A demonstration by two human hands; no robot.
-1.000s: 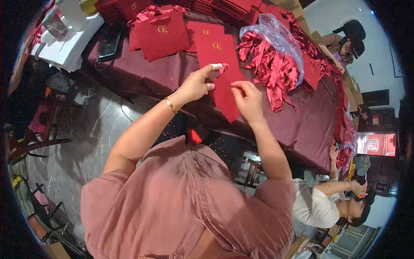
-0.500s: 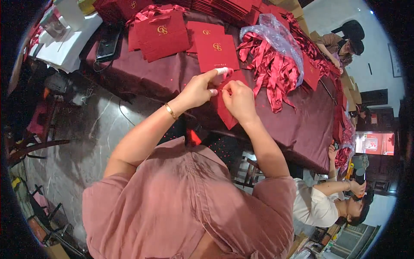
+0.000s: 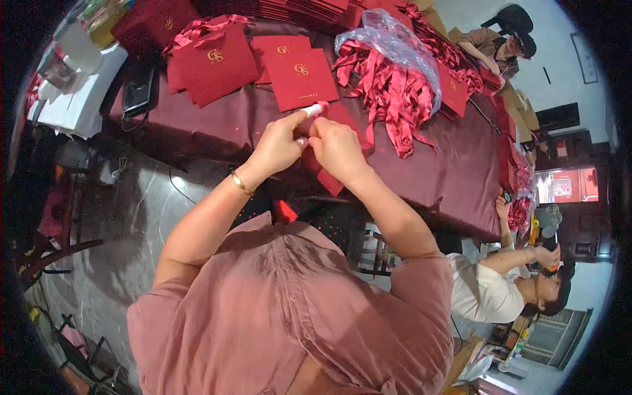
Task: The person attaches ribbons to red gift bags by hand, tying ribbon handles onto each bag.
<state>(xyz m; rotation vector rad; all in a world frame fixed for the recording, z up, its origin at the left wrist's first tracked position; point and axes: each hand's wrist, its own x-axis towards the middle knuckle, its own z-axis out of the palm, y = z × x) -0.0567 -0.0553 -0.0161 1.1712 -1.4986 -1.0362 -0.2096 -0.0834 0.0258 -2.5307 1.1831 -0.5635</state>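
My left hand [image 3: 280,145], with white tape on a finger and a gold bracelet at the wrist, is closed at the table's near edge. Against it, my right hand [image 3: 339,150] pinches with its fingers curled in. A red paper bag [image 3: 331,182] shows below and behind both hands, tilted over the edge. A bit of red ribbon shows by the left fingertips; the fingers cover most of what they pinch. Just beyond lies a flat red bag [image 3: 306,82] with gold print. To the right, red ribbons [image 3: 395,99] spill from a clear plastic bag [image 3: 382,36].
A dark red cloth covers the table [image 3: 454,178]. Red bags with ribbon handles [image 3: 220,62] lie at left, near a black phone [image 3: 138,92]. Stacked red bags [image 3: 296,10] stand at the back. One person [image 3: 490,286] is at the right, another [image 3: 497,49] at the far right.
My hands have come closer together, the right fingers now meeting the left. The table and its things have shifted leftward in view as my head turned.
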